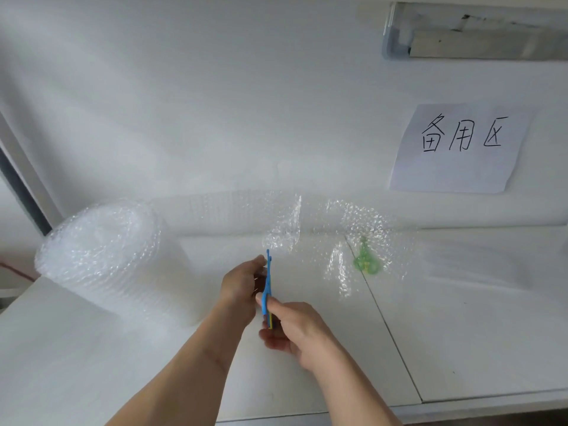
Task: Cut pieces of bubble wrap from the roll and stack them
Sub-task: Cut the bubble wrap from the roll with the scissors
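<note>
A fat roll of clear bubble wrap (101,256) stands at the left of the white table. A loose sheet of bubble wrap (292,222) runs from it to the right along the wall, partly cut. My right hand (295,330) grips the handles of blue scissors (267,287) that point away from me. My left hand (242,281) pinches the bubble wrap beside the scissors' blades. Green scissors (365,259) lie under bubble wrap pieces (378,241) to the right.
A paper sign with handwritten characters (458,149) hangs on the wall at right. A seam (384,318) splits the white table (123,364) into two panels. A metal fixture (473,32) sits at the top right.
</note>
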Available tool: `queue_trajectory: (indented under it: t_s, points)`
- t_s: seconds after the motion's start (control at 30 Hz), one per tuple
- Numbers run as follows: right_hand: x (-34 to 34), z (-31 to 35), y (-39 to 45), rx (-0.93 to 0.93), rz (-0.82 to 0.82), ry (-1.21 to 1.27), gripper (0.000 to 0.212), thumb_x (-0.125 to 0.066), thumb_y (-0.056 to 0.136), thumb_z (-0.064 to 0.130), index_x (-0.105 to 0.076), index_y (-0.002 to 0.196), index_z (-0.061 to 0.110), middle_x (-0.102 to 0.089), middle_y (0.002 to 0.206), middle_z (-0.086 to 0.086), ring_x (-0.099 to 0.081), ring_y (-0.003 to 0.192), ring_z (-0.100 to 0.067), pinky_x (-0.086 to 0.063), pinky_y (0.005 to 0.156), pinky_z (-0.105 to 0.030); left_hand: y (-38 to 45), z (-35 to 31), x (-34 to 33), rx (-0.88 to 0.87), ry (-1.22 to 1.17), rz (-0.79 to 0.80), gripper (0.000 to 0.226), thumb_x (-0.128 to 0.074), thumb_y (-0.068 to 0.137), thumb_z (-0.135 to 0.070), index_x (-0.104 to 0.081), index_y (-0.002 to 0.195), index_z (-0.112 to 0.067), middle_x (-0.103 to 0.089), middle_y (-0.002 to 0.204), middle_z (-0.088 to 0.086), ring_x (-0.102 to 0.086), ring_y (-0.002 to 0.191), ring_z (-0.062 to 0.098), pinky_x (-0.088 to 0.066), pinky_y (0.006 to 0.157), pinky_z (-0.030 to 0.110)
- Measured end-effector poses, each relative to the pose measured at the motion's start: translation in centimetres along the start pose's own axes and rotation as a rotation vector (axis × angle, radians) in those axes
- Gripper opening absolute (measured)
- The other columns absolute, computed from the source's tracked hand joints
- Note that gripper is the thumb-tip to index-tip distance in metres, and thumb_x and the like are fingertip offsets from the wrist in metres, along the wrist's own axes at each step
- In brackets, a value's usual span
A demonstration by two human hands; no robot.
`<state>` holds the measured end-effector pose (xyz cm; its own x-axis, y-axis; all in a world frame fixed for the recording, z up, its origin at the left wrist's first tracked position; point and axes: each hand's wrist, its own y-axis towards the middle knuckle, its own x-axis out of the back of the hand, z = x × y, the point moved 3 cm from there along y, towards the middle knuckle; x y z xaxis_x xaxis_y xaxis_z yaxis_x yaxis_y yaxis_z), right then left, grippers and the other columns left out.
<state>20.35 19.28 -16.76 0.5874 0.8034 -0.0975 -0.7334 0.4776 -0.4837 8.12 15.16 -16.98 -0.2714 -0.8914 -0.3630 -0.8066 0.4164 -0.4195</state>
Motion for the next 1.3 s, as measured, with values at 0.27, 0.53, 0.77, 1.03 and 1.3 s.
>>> queue_trajectory:
  t_s: [0.27,0.53,0.77,1.03,1.3]
  points:
    - [0.6,-1.5,-2.3,-0.042,0.241,0.105,0.051,-0.08,0.063,0.051,-0.066,0.078,0.005,-0.064,0.077,-0.012,-0.064,0.064,-0.022,-0.054,0.062,-0.031,-0.1,-0.6,0.3,-0.008,-0.03,0.017,0.012,-0.066,0.089,-0.016,-0.066,0.085,-0.005,-0.061,0.067,0.006,-0.06,0.068,0.02,-0.054,0.074,0.031]
    - [1.2,-1.6,-2.3,-0.062,0.249,0.051,0.054,-0.075,0.067,0.06,-0.066,0.073,0.007,-0.066,0.078,-0.012,-0.066,0.065,-0.023,-0.054,0.061,-0.031,-0.5,-1.0,-0.1,0.039,-0.103,0.01,0.011,-0.066,0.089,-0.019,-0.066,0.085,-0.009,-0.065,0.068,0.003,-0.061,0.072,0.018,-0.053,0.077,0.029]
    - [1.4,-0.2,-1.3,-0.034,0.216,-0.026,0.044,-0.07,0.079,0.053,-0.065,0.075,0.009,-0.065,0.075,-0.009,-0.064,0.061,-0.021,-0.053,0.058,-0.029,-0.6,-0.9,0.1,0.038,-0.107,0.016,0.013,-0.066,0.089,-0.019,-0.066,0.087,-0.007,-0.066,0.071,0.004,-0.063,0.073,0.019,-0.051,0.071,0.03]
    - [2.0,0.0,-0.4,0.073,0.169,0.022,0.033,-0.075,0.079,0.037,-0.062,0.084,0.008,-0.064,0.073,-0.009,-0.059,0.057,-0.017,-0.053,0.056,-0.029,-0.5,-0.3,0.0,0.042,-0.219,0.085,0.029,-0.072,0.086,-0.029,-0.067,0.103,-0.006,-0.066,0.085,0.008,-0.066,0.083,0.025,-0.055,0.085,0.036]
    - [2.3,0.0,-0.2,0.066,0.169,0.047,0.036,-0.071,0.082,0.043,-0.062,0.079,0.008,-0.063,0.073,-0.011,-0.058,0.056,-0.018,-0.052,0.055,-0.03,-0.8,-0.1,-1.2,-0.035,-0.125,0.176,0.013,-0.071,0.085,-0.014,-0.063,0.091,-0.005,-0.063,0.081,0.007,-0.062,0.081,0.023,-0.054,0.079,0.034]
